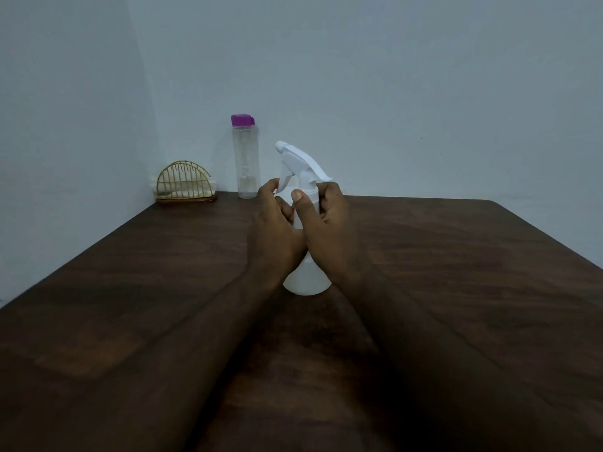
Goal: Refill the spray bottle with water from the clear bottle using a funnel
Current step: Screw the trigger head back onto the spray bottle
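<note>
Sprayer (305,223) upright on table (456,272); left hand (275,236) grasps its body, right hand (329,223) grips the collar. Clear bottle (245,158) behind-left, nearer left hand.

One white spray bottle (305,282) with one trigger head (301,161); one clear bottle (246,158) with one purple cap (242,120); one gold wire holder (185,184) with what look like pale napkins in it, their number not countable; one dark wooden desk (456,272); two hands, one left hand (275,236) and one right hand (329,230).
</note>
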### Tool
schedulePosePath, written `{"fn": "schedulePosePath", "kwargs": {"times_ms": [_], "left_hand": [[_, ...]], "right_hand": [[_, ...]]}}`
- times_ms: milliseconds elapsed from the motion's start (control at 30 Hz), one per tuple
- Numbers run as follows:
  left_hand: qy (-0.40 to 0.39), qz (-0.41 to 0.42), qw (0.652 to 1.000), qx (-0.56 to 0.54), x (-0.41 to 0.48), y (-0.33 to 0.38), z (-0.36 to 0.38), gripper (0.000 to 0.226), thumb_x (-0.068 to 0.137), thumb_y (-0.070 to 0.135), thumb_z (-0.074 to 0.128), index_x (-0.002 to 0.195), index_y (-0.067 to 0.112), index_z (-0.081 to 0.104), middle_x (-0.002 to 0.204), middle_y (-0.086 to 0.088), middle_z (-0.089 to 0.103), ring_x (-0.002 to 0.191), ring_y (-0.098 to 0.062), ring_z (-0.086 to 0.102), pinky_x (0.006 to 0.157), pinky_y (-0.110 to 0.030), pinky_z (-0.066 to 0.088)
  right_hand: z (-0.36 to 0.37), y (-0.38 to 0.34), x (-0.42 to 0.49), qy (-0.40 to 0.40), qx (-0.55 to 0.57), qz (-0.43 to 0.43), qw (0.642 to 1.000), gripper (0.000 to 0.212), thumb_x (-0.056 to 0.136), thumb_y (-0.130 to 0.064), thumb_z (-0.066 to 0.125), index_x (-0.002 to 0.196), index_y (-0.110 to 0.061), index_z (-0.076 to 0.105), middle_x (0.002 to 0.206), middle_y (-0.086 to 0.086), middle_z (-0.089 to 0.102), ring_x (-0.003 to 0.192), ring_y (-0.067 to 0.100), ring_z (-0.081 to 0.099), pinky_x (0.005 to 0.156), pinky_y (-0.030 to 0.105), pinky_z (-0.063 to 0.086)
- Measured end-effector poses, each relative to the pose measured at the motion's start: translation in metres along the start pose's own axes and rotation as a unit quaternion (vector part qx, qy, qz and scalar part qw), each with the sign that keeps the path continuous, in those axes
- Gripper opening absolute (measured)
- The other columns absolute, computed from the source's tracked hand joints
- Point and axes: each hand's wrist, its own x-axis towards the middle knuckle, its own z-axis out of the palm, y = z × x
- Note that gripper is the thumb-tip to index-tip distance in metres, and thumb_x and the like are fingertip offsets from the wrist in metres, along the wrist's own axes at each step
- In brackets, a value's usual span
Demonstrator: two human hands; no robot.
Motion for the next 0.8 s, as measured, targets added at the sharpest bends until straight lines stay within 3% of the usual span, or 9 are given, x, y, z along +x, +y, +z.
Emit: {"fn": "schedulePosePath", "kwargs": {"times_ms": [133, 267, 433, 567, 800], "left_hand": [[-0.003, 0.001, 1.000, -0.006, 0.001, 0.002, 0.000, 0.076, 0.076, 0.045, 0.064, 0.138, 0.013, 0.035, 0.082, 0.021, 0.052, 0.081, 0.000, 0.058, 0.079, -0.038, 0.054], [-0.011, 0.004, 1.000, -0.020, 0.000, -0.002, 0.000, 0.079, 0.075, 0.037, 0.075, 0.138, 0.016, 0.034, 0.087, 0.025, 0.050, 0.082, 0.005, 0.055, 0.082, -0.040, 0.055], [-0.052, -0.007, 0.997, -0.055, 0.001, -0.002, -0.003, 0.090, 0.069, 0.042, 0.077, 0.142, 0.019, 0.029, 0.095, 0.018, 0.055, 0.091, -0.002, 0.061, 0.079, -0.029, 0.055], [-0.062, -0.022, 0.994, -0.082, 0.002, -0.003, -0.003, 0.085, 0.074, 0.029, 0.082, 0.139, 0.014, 0.029, 0.101, 0.020, 0.054, 0.085, 0.021, 0.056, 0.068, -0.007, 0.048], [-0.054, -0.032, 0.996, -0.064, 0.000, 0.003, -0.004, 0.079, 0.077, 0.021, 0.078, 0.139, 0.011, 0.029, 0.087, 0.016, 0.062, 0.082, 0.000, 0.065, 0.073, -0.030, 0.056]], "right_hand": [[0.001, -0.003, 0.000, 0.027, 0.006, 0.012, 1.000, 0.025, 0.092, -0.032, 0.065, 0.109, -0.018, 0.053, 0.102, 0.000, 0.069, 0.091, 0.010, 0.069, 0.079, 0.033, 0.059], [-0.001, -0.006, -0.001, -0.009, 0.038, 0.026, 0.999, 0.022, 0.096, -0.028, 0.062, 0.113, -0.019, 0.053, 0.104, 0.000, 0.070, 0.092, 0.008, 0.069, 0.075, 0.020, 0.056], [-0.013, -0.013, 0.002, -0.084, 0.037, 0.034, 0.995, 0.026, 0.102, -0.030, 0.050, 0.122, -0.018, 0.061, 0.106, 0.003, 0.073, 0.100, 0.016, 0.070, 0.092, 0.036, 0.055], [-0.020, -0.016, 0.008, -0.112, 0.006, 0.053, 0.992, 0.029, 0.098, -0.035, 0.056, 0.119, -0.017, 0.065, 0.106, 0.001, 0.074, 0.101, 0.017, 0.070, 0.095, 0.046, 0.054], [-0.010, -0.019, 0.005, -0.073, -0.011, 0.058, 0.996, 0.028, 0.096, -0.034, 0.060, 0.117, -0.016, 0.058, 0.103, 0.002, 0.071, 0.096, 0.016, 0.069, 0.089, 0.042, 0.056]]}}
